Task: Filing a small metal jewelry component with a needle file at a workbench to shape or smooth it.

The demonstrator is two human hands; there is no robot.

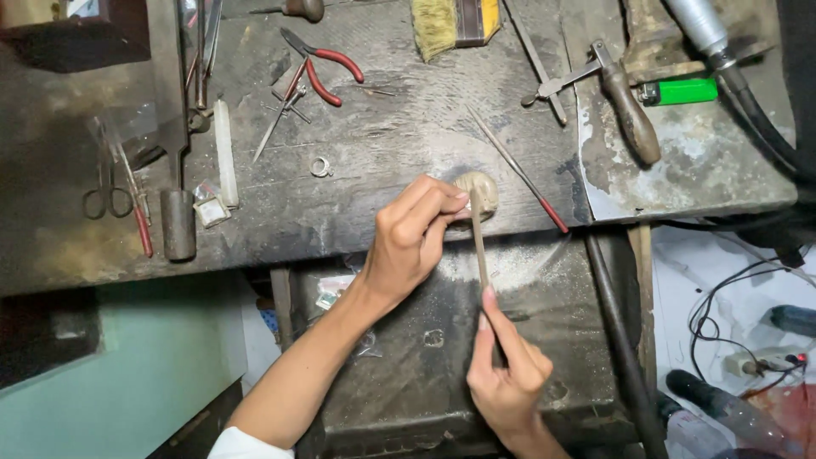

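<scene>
Filing goes on w/ the right hand point(508, 374) gripping a thin file point(478, 238) & left hand point(414, 238) fingers pinching a tiny piece against the peg point(481, 185); dust below, job looks mid-way.

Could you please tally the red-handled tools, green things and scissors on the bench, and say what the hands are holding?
Red-handled tools: 3, pliers, file, pick
Green lighter: 1
Scissors: 1
Total: 5
Right hand holds a stick; left hand pinches its upper end.
</scene>
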